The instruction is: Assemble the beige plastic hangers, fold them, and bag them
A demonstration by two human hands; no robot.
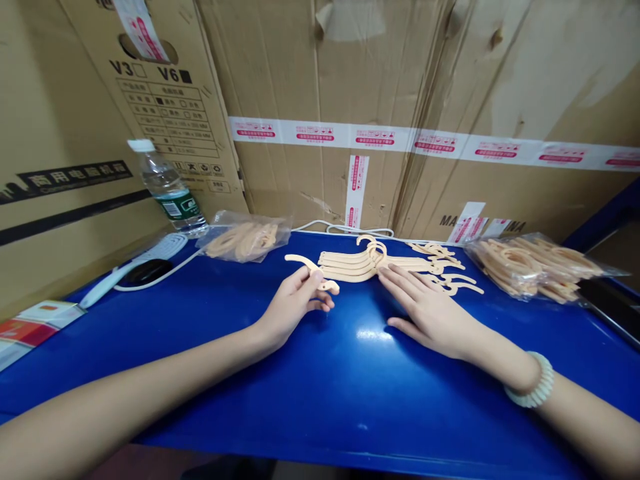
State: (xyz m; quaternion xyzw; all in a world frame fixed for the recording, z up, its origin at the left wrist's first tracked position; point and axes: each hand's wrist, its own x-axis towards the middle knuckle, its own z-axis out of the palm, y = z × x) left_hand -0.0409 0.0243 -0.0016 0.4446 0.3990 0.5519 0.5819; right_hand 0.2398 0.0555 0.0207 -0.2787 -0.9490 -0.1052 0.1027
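Between the thumb and fingers of my left hand (299,297) is a beige curved plastic hanger piece (300,261), its hooked end showing below the fingertips. Just beyond it, several beige hangers (345,267) lie side by side, hooks pointing away from me. My right hand (433,307) lies palm down with its fingers stretched out, the fingertips at the near edge of these hangers. Part of the row is hidden under that hand. Loose beige hanger pieces (463,280) with curved ends lie just beyond my right hand.
Clear bags of beige parts lie at the left (245,239) and right (537,263). A water bottle (170,187), a light-blue handled brush (135,263) and a black oval object (146,272) are at the left. Cardboard (320,87) stands behind the blue table (320,393); a white cable (350,230) runs along its back.
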